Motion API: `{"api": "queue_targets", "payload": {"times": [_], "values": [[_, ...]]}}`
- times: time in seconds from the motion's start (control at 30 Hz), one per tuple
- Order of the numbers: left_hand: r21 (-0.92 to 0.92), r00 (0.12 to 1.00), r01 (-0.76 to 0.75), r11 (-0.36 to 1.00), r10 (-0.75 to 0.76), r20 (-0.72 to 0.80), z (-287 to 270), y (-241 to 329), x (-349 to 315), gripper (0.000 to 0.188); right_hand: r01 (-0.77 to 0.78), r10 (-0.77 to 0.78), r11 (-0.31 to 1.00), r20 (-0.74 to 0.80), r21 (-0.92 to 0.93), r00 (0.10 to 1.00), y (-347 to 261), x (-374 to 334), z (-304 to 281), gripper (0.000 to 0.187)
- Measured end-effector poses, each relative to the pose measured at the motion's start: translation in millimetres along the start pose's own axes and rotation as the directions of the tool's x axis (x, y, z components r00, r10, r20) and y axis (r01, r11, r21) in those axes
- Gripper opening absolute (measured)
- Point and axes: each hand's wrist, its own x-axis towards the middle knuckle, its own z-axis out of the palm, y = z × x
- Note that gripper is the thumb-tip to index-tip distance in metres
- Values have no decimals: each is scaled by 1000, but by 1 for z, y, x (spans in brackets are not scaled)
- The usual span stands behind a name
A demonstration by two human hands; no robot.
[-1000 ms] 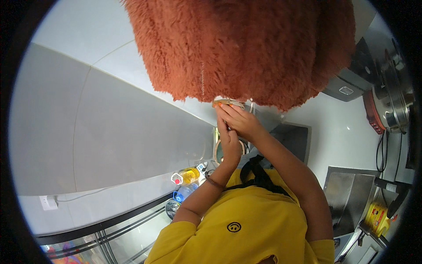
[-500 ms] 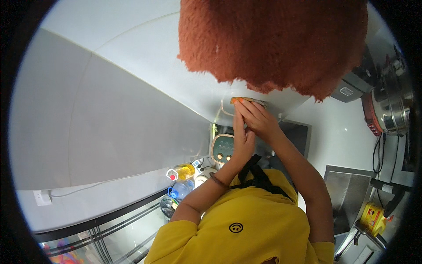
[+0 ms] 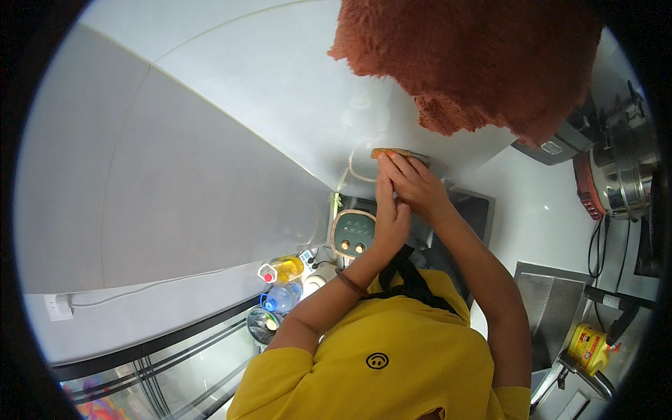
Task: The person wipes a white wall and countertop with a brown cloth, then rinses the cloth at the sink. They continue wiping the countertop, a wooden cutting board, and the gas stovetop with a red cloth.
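Observation:
At the middle of the head view, my right hand (image 3: 417,187) presses a flat folded cloth (image 3: 400,152), yellow-orange and grey, against a glossy white panel (image 3: 301,91). Its fingers lie bent along the cloth. My left hand (image 3: 390,215) is pushed up close against the right one, fingers long and together, the tips at the cloth's left end. Most of the left palm side is hidden. Just below the cloth, a green appliance with two round knobs (image 3: 353,234) stands partly behind my left wrist.
Reddish-brown furry material (image 3: 476,63) hides the top right. Left of my arm stand an oil bottle (image 3: 288,267) and a blue-tinted bottle (image 3: 283,297). On the right are a steel pot (image 3: 623,175), a sink (image 3: 549,315) and a yellow container (image 3: 589,346).
Both hands and the cloth have shifted slightly up and right in the view. The furry material has moved up and right, showing more white panel. The hold looks the same.

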Motion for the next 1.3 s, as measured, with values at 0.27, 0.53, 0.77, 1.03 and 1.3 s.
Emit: {"api": "queue_targets", "payload": {"times": [0.27, 0.53, 0.77, 1.03, 1.3], "values": [[120, 982, -26, 992, 47, -181, -29, 9, 18, 73, 24, -30, 997, -80, -73, 996, -19, 43, 7, 31], [-173, 951, -13, 985, -42, -307, -58, -9, 31, 71, 150, -175, 979, 182, 139, 968, -34, 72, 48, 59], [-263, 913, 235, 936, -306, -269, -68, -22, 29, 73, 221, -214, 974, 125, -46, 969, -48, 63, 61, 47], [-94, 959, 112, 989, -132, -250, -45, -46, 18, 73, 120, -120, 993, 79, 7, 990, -42, 31, 63, 47], [-286, 914, 257, 923, -328, -238, -66, -32, 26, 75, 159, -160, 987, 95, 26, 982, -48, 54, 61, 47]]}}
